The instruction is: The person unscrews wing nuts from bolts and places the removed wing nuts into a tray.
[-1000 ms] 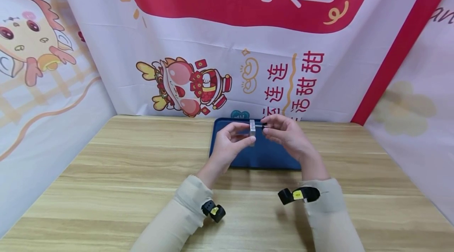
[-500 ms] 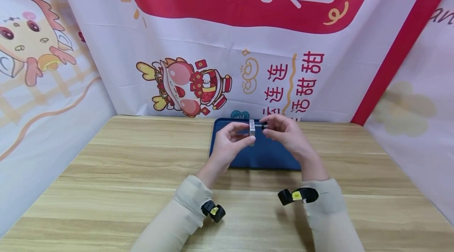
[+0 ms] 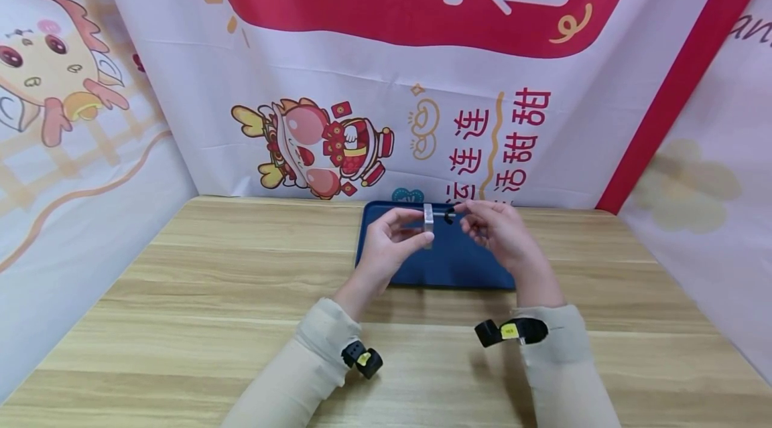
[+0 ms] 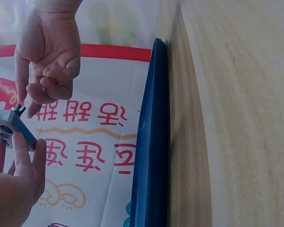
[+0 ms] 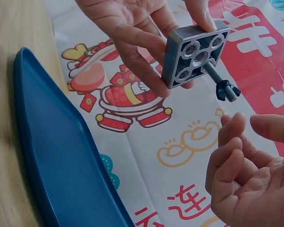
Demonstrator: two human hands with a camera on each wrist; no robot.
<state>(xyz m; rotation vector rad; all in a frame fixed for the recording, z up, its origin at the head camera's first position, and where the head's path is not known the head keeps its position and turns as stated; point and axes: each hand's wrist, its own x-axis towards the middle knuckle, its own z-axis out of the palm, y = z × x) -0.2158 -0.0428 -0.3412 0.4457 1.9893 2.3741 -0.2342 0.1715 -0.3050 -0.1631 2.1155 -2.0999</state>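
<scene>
My left hand (image 3: 386,247) grips a square silver metal block (image 5: 174,56) by its edges, between thumb and fingers. Round recessed holes show on the block's face. From the central hole a threaded bolt (image 5: 213,72) sticks out toward the right, and a black wing nut (image 5: 223,90) sits near its free end. Just to the right of that nut is my right hand (image 3: 503,237), its index finger reaching out and the other fingers loosely bent. In the right wrist view a gap shows between those fingers and the wing nut. Nothing is held in the right hand.
Below and behind the hands, a blue tray (image 3: 458,267) lies on the wooden table (image 3: 253,260) near its back edge. A printed white and red cloth (image 3: 338,66) hangs right behind the table, with more cloth at both sides.
The right hand, whose fingers were at the wing nut, has let go and shifted slightly right, so the nut is plainer to see. The left hand and block stay put.
</scene>
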